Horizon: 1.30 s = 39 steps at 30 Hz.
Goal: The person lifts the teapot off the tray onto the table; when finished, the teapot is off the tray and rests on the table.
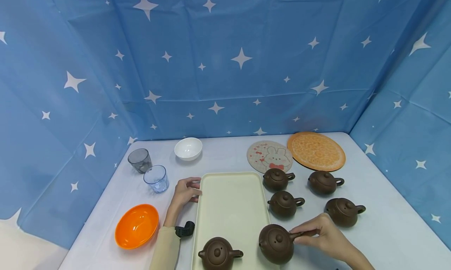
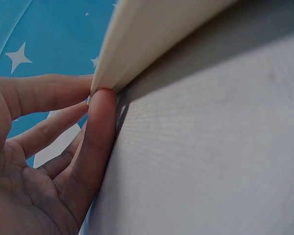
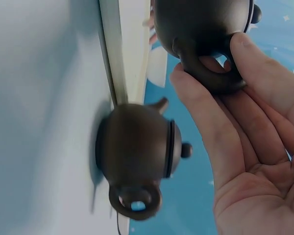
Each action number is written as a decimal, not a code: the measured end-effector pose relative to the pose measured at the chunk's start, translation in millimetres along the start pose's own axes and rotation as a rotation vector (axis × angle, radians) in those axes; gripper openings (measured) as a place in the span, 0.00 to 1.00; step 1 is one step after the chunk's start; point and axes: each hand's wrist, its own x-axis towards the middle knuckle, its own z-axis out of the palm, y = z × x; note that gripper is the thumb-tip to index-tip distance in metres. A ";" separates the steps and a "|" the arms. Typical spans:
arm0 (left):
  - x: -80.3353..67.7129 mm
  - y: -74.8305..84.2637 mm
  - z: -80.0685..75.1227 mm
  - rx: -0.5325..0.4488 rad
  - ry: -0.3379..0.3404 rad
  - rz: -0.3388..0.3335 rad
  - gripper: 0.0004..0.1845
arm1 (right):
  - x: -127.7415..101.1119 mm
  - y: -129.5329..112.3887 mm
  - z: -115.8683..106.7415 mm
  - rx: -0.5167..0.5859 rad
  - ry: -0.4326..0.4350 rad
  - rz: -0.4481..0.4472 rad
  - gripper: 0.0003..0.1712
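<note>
A cream tray [image 1: 230, 199] lies in the middle of the white table. My left hand [image 1: 184, 191] rests against its left rim; in the left wrist view the straight fingertips [image 2: 100, 100] press on the tray's edge [image 2: 137, 44]. My right hand [image 1: 318, 234] pinches the handle of a brown clay teapot [image 1: 276, 242] over the tray's near right edge. The right wrist view shows thumb and finger around that handle [image 3: 210, 73], and a second teapot [image 3: 137, 156] standing beside the tray. Another teapot [image 1: 218, 254] sits on the tray's near end.
Several more brown teapots [image 1: 284, 203] stand right of the tray. Behind them lie a rabbit mat [image 1: 269, 156] and an orange mat [image 1: 316, 151]. A white bowl [image 1: 188, 148], two glasses [image 1: 156, 178] and an orange bowl [image 1: 136, 225] are at the left. Blue starred cloth walls the table.
</note>
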 end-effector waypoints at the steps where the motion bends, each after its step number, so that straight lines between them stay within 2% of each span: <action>1: -0.1 0.3 0.0 0.000 -0.001 0.000 0.26 | -0.8 0.4 -2.2 -0.009 0.006 -0.001 0.09; 9: 0.8 0.6 -0.1 0.000 -0.005 0.005 0.27 | -12.3 5.8 -23.3 -0.038 0.039 0.003 0.10; 19: 1.3 -2.0 -1.4 0.007 0.002 0.004 0.26 | -33.7 14.6 -48.8 0.035 0.021 0.008 0.14; 35: 2.1 0.0 -1.8 0.008 -0.034 -0.001 0.27 | -73.4 33.4 -94.4 0.105 -0.013 0.188 0.15; 39: 1.3 -0.4 -1.3 -0.001 -0.023 -0.002 0.27 | -83.1 37.4 -103.3 0.086 -0.008 0.231 0.15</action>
